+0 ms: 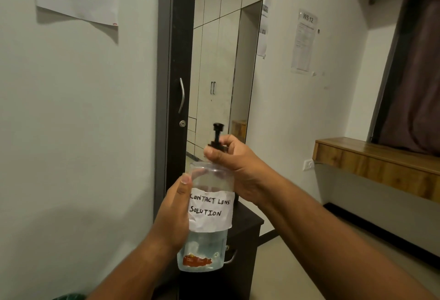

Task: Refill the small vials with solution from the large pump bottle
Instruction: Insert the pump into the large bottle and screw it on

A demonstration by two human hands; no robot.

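Observation:
A large clear pump bottle (209, 206) with a white paper label reading "CONTACT LENS SOLUTION" is held up in the air at the centre of the head view. Clear liquid fills roughly its lower third. My left hand (173, 214) grips its left side around the label. My right hand (235, 168) is closed around the black pump collar at the bottle's neck. The black pump head (217, 133) sticks up above my fingers. No small vials are in view.
A dark cabinet door with a metal handle (182, 94) and a tall mirror (221, 61) stand straight ahead. A dark low cabinet top (247, 221) lies below the bottle. A wooden shelf (371, 159) juts from the right wall. Papers hang on the walls.

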